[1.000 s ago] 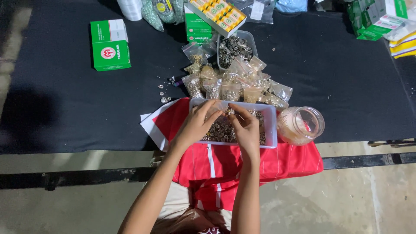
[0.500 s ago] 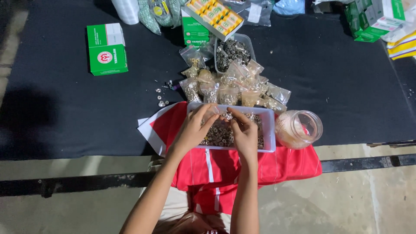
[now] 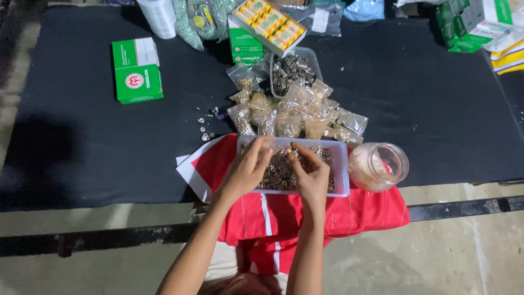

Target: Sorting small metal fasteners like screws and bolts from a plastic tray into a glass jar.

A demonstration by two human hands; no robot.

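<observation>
A shallow clear plastic tray (image 3: 341, 175) full of small metal snap parts rests on a red and white garment (image 3: 360, 210) at the near edge of a black table. My left hand (image 3: 245, 170) and my right hand (image 3: 311, 177) are both over the tray. Their fingertips meet above the parts, pinching a small metal piece between them. What exactly each fingertip holds is too small to tell.
Several small clear bags of metal parts (image 3: 289, 117) lie just behind the tray, with a second clear tub of parts (image 3: 295, 68) beyond. A tipped glass jar (image 3: 379, 166) sits right of the tray. Green and white boxes (image 3: 136, 68) stand at left and back. Loose snaps (image 3: 206, 128) lie scattered.
Both hands have lifted slightly from the pile and drawn their fingertips together over the tray. The view has shifted a little.
</observation>
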